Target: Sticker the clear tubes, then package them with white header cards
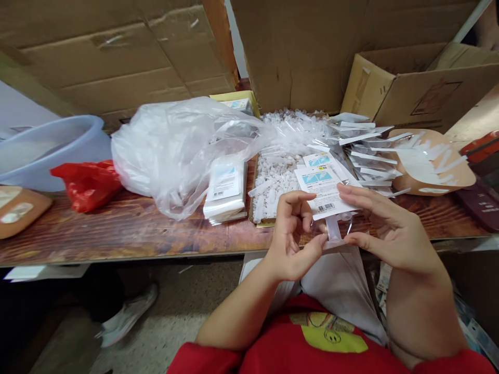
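Note:
Between my two hands is a small clear plastic packet (334, 243), with a whitish piece visible in it. My left hand (290, 236) has its thumb at the packet's near left edge, fingers curled. On the other side, my right hand (393, 231) pinches the right edge between thumb and fingers. A white and blue printed card (325, 195) with a barcode stands above the packet; whether it is inside the plastic I cannot tell. Behind it lies a shallow box heaped with small whitish plastic pieces (271, 182).
Left of the pieces sit a stack of printed packets (225, 189), a big clear bag (163, 150), a red bag (91, 184) and a blue basin (58, 150). To the right are white strips (374, 161), a tan tub (460, 174) and a cardboard box (436, 98).

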`<state>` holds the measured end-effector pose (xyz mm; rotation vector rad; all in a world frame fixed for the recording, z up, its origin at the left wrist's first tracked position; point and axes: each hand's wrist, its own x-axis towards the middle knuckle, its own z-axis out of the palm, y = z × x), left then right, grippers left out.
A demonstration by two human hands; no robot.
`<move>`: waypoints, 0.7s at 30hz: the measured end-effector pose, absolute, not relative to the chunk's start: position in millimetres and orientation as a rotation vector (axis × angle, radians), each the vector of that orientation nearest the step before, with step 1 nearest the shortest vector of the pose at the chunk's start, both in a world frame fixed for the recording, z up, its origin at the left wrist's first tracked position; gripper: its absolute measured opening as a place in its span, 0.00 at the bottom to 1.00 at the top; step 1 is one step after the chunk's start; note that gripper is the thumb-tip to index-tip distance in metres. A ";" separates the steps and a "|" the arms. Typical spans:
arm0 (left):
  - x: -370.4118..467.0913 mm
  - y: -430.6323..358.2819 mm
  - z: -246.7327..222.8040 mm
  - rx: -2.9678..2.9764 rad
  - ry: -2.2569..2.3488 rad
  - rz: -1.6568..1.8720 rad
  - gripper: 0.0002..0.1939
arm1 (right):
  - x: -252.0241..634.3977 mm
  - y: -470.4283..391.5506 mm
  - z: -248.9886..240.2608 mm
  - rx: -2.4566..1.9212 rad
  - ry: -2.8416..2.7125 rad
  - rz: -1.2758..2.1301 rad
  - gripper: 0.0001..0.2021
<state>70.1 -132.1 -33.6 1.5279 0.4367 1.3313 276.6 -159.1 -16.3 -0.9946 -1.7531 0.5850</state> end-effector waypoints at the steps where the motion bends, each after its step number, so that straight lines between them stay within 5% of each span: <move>1: 67.7 -131.5 -32.9 1.533 0.412 1.292 0.26 | 276.5 -159.9 -15.4 -1.008 -1.761 0.570 0.29; 7: 58.3 -130.7 -27.5 1.753 0.497 1.210 0.37 | 272.8 -164.5 -12.4 -1.042 -1.754 0.485 0.23; 21: 77.2 -136.8 -33.2 1.847 0.850 1.540 0.23 | 250.8 -170.1 -14.3 -1.034 -1.728 0.158 0.23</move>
